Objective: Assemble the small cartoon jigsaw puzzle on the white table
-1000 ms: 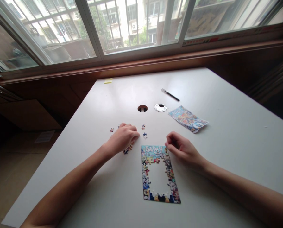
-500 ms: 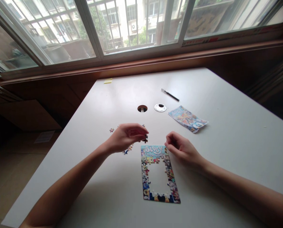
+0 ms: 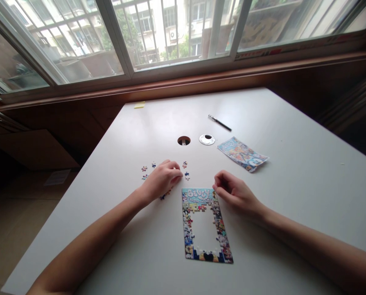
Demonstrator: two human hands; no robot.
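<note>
A partly built jigsaw puzzle (image 3: 198,197) lies on the white table (image 3: 293,180) in front of me; its coloured border is joined and its middle is bare. My left hand (image 3: 162,179) rests knuckles up just left of the puzzle's top edge, fingers curled down among loose puzzle pieces (image 3: 187,176); what the fingertips hold is hidden. More loose pieces (image 3: 144,168) lie to its left. My right hand (image 3: 236,193) sits loosely closed by the puzzle's top right corner, thumb against forefinger, with nothing visible in it.
A printed plastic bag (image 3: 242,153) lies beyond my right hand. Farther back are a black pen (image 3: 220,123), a round cable hole (image 3: 183,140) with its silver cap (image 3: 206,139) beside it, and a yellow note (image 3: 139,105). Windows run behind the table.
My left hand rose with its fingertips pinched near a piece, then came back down onto the table among the loose pieces. My right hand has stayed put.
</note>
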